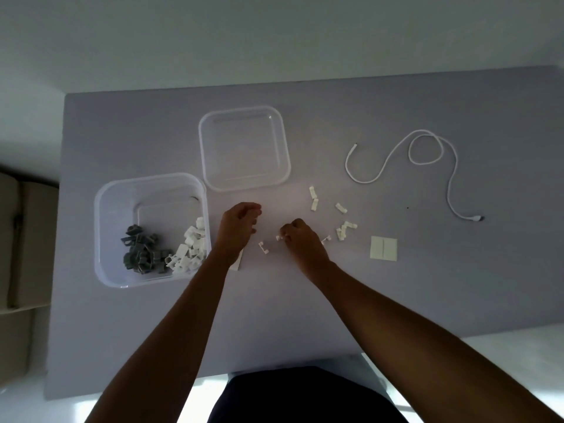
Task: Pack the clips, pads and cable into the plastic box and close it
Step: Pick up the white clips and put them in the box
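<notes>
The clear plastic box (105, 215) stands at the left of the table, holding grey clips (142, 250) and white clips (192, 245). Its clear lid (244, 148) lies flat behind it. My left hand (238, 227) hovers curled just right of the box; whether it holds anything is hidden. My right hand (300, 239) is pinched on a small white clip (279, 238) at the table surface. Several loose white clips (341, 230) lie to the right, and one (263, 248) lies between my hands. A pale square of pads (384, 248) sits further right. The white cable (427, 160) curls at the back right.
A white slip (237, 264) peeks out under my left wrist. The grey table's left edge (59, 209) runs close to the box, with beige furniture (21, 239) beyond it. The near edge (213, 377) is by my body.
</notes>
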Tool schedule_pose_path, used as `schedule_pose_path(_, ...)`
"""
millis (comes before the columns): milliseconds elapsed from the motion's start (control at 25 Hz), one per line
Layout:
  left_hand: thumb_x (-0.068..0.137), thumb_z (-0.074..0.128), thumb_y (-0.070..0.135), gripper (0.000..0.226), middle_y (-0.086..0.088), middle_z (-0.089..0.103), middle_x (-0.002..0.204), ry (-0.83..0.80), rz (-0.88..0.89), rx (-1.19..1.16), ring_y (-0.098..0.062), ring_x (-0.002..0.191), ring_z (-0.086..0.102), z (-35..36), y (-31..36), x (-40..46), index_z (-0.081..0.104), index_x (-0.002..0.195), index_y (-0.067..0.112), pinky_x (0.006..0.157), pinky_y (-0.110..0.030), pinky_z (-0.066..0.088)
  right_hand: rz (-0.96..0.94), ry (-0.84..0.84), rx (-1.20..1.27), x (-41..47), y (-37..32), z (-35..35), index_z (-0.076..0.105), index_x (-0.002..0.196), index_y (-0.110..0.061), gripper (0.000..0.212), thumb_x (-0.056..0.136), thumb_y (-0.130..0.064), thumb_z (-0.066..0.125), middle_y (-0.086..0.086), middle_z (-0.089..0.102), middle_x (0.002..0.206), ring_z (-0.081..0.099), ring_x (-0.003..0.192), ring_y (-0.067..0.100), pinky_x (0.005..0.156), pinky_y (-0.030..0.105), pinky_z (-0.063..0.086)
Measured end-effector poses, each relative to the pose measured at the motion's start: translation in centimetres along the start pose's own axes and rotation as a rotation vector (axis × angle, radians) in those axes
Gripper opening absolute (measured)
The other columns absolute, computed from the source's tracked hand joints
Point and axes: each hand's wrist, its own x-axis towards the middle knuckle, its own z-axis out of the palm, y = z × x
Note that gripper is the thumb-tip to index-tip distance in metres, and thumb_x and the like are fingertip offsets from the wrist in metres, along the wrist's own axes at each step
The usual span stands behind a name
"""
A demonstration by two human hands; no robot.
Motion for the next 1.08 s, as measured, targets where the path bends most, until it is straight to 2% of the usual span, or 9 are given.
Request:
schedule_pose_path(120, 0.096, 0.044, 0.016, 0.025, -0.009, 0.070, 0.095, -0.121, -0.235, -0.377, -0.015, 0.072, 0.058, -0.5, 0.3, -1.7, 0.067, 0.103, 0.008, 0.066, -0.029, 0.044, 0.004, 0.036, -0.035, -0.2, 0.1, 0.4, 0.067, 0.106, -0.004, 0.023, 0.090, 0.005, 0.053, 0.017, 0.062, 0.103, 0.063, 0.086, 0.032, 0.072, 0.032, 0.048)
schedule_pose_path(320, 0.093, 0.045, 0.028, 0.027, -0.006, 0.060, 0.072, -0.193, -0.419, -0.471, -0.018, 0.063, 0.054, -1.0, -1.7, -2.6, 0.064, 0.081, 0.012, 0.059, -0.032, 0.038, 0.086, 0.074, 0.188, -0.2, -0.1, 0.0, 0.069, 0.090, -0.001, 0.010, 0.086, -0.002, 0.059, 0.017, 0.066, 0.091, 0.063, 0.079, 0.029, 0.073, 0.037, 0.051)
schedule_pose_path(440, 0.093, 0.053, 0.036, 0.033, -0.004, 0.051, 0.058, -0.072, -0.339, -0.030, -0.021, 0.056, 0.051, -0.5, -2.4, -2.4, 0.059, 0.072, 0.012, 0.055, -0.030, 0.035, 0.334, 0.093, 0.836, -1.2, -0.9, -2.0, 0.072, 0.090, -0.004, 0.007, 0.084, -0.006, 0.070, 0.010, 0.070, 0.077, 0.065, 0.065, 0.018, 0.063, 0.030, 0.055)
schedule_pose_path(560, 0.090, 0.060, 0.042, 0.035, -0.013, 0.064, 0.081, -0.008, -0.129, 0.628, -0.031, 0.081, 0.061, 0.3, -3.4, -2.5, 0.061, 0.082, 0.008, 0.068, -0.031, 0.042, 0.478, -0.021, 1.534, -2.9, -1.1, -4.1, 0.068, 0.088, -0.009, 0.012, 0.090, 0.000, 0.060, 0.005, 0.060, 0.073, 0.055, 0.064, 0.013, 0.055, 0.023, 0.049)
schedule_pose_path(680, 0.089, 0.060, 0.047, 0.047, -0.023, 0.066, 0.106, -0.018, -0.087, 0.802, -0.041, 0.102, 0.062, 1.4, -3.8, -2.5, 0.061, 0.102, 0.002, 0.082, -0.037, 0.047, 0.374, -0.122, 1.818, -4.7, -0.5, -5.6, 0.058, 0.083, -0.011, 0.008, 0.081, -0.004, 0.057, 0.003, 0.050, 0.073, 0.045, 0.057, 0.009, 0.048, 0.018, 0.039)
schedule_pose_path(800, 0.094, 0.054, 0.034, 0.039, -0.028, 0.060, 0.115, -0.056, -0.043, 0.879, -0.045, 0.107, 0.058, 2.3, -3.7, -2.5, 0.054, 0.110, -0.002, 0.086, -0.040, 0.046, 0.287, -0.193, 1.943, -6.2, 0.0, -6.8, 0.052, 0.083, -0.010, 0.010, 0.074, -0.011, 0.056, 0.005, 0.051, 0.076, 0.043, 0.055, 0.010, 0.046, 0.019, 0.036)
schedule_pose_path(920, 0.095, 0.051, 0.023, 0.030, -0.028, 0.060, 0.107, -0.108, -0.067, 0.744, -0.043, 0.099, 0.060, 2.6, -3.8, -2.0, 0.056, 0.103, -0.005, 0.080, -0.039, 0.046, 0.232, -0.236, 2.008, -7.0, 0.6, -7.9, 0.051, 0.085, -0.006, 0.020, 0.069, -0.013, 0.041, 0.011, 0.049, 0.077, 0.043, 0.055, 0.016, 0.045, 0.024, 0.038)
schedule_pose_path(1000, 0.093, 0.048, 0.015, 0.022, -0.023, 0.058, 0.084, -0.225, -0.222, 0.399, -0.031, 0.068, 0.062, 2.7, -3.4, -2.0, 0.059, 0.082, -0.001, 0.058, -0.034, 0.042, 0.280, -0.165, 1.977, -7.2, 1.2, -8.2, 0.054, 0.084, -0.005, 0.021, 0.072, -0.016, 0.041, 0.012, 0.051, 0.077, 0.043, 0.056, 0.019, 0.046, 0.025, 0.038)
schedule_pose_path(1080, 0.089, 0.041, 0.013, 0.027, -0.012, 0.041, 0.061, -0.293, -0.347, 0.003, -0.015, 0.038, 0.035, 3.2, -2.7, -2.6, 0.047, 0.064, 0.010, 0.042, -0.021, 0.023, 0.434, 0.010, 1.857, -7.2, 2.0, -8.0, 0.057, 0.075, -0.006, 0.021, 0.084, -0.021, 0.044, 0.009, 0.051, 0.069, 0.041, 0.053, 0.018, 0.047, 0.024, 0.034)
